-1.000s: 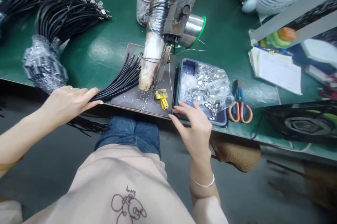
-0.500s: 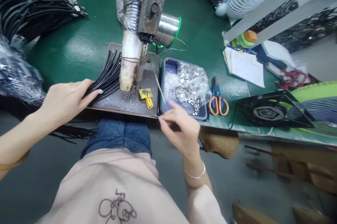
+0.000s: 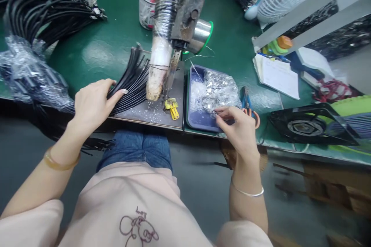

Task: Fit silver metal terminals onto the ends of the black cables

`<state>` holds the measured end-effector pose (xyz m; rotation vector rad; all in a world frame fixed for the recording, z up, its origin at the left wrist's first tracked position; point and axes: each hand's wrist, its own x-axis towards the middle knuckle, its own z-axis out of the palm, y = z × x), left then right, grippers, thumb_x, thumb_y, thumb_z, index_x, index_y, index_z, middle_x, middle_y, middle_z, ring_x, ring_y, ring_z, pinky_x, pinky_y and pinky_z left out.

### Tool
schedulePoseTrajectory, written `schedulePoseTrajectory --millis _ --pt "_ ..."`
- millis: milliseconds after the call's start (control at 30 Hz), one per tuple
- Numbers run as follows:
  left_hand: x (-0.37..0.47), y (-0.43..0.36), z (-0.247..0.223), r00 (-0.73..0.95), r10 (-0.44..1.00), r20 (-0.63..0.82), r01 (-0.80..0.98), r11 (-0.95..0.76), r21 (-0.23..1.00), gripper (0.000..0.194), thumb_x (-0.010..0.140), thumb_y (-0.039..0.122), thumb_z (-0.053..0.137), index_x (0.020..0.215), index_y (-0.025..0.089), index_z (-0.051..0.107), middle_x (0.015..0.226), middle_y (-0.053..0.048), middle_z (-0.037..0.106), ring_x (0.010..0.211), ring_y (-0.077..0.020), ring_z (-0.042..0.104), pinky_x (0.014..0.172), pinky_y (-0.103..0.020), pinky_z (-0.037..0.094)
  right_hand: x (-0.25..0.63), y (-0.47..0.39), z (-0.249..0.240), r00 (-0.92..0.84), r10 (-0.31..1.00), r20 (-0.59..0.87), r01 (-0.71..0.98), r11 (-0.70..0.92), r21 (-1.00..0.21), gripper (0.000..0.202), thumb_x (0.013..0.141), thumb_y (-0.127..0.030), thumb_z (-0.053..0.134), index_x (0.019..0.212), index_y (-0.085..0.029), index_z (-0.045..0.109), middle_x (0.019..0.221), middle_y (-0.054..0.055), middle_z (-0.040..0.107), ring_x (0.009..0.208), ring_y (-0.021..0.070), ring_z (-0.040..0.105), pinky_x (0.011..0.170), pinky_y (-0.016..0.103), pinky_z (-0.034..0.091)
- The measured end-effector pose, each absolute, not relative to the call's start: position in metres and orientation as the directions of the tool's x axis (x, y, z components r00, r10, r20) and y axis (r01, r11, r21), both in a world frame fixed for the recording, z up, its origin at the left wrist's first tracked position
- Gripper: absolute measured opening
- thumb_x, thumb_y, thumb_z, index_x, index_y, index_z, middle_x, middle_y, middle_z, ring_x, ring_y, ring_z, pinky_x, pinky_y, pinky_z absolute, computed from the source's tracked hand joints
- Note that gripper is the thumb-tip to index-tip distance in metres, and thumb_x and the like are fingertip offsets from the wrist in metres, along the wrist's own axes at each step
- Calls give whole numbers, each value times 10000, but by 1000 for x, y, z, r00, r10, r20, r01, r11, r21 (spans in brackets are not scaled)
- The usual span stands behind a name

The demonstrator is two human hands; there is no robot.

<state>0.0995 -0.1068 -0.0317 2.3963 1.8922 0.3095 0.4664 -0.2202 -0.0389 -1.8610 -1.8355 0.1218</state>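
My left hand (image 3: 94, 102) is closed over the near end of a bundle of black cables (image 3: 131, 94), its thumb along the front of them. The cables lie fanned on a dark board (image 3: 139, 114), their far ends beside a white wrapped tube (image 3: 158, 65). My right hand (image 3: 237, 125) is over the front right of a blue-purple tray (image 3: 199, 122), thumb and forefinger pinched at a heap of small shiny metal pieces (image 3: 222, 92) in clear plastic. Whatever is between the fingertips is too small to make out. A yellow clip (image 3: 173, 108) lies on the board.
A metal bracket (image 3: 187, 19) rises by the tube, with a solder wire spool (image 3: 201, 36) behind. Orange-handled pliers (image 3: 247, 106) lie right of the tray, near a black fan (image 3: 307, 123). More black cables (image 3: 55, 15) are piled at left; a plastic cup (image 3: 146, 9) stands behind.
My right hand has moved right, from the board's front corner to the metal pieces in the tray. My left hand stays on the cables. The whole view has shifted slightly.
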Motion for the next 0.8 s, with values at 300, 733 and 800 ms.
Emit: schedulePoseTrajectory --millis 300,733,800 --pt "128 -123 -61 480 706 522 706 -663 248 206 981 232 584 865 195 750 820 -72 665 819 -239 610 753 -367 500 466 -206 -34 7 975 223 951 62 -301 123 852 -261 577 732 -253 549 781 50 727 689 226 689 644 336 495" --pt "148 -131 -64 489 800 349 794 -574 203 194 901 57 513 830 159 663 851 -117 648 858 -283 610 725 -376 515 455 -220 -31 68 972 225 958 0 -288 306 968 -414 518 713 -249 562 780 50 727 599 178 633 645 322 450" --pt "147 -133 -63 473 811 346 778 -568 268 186 912 76 507 841 161 656 847 -118 660 868 -288 610 749 -387 512 459 -220 -33 83 973 217 934 0 -357 336 958 -471 543 706 -253 584 716 39 711 571 180 627 639 333 467"
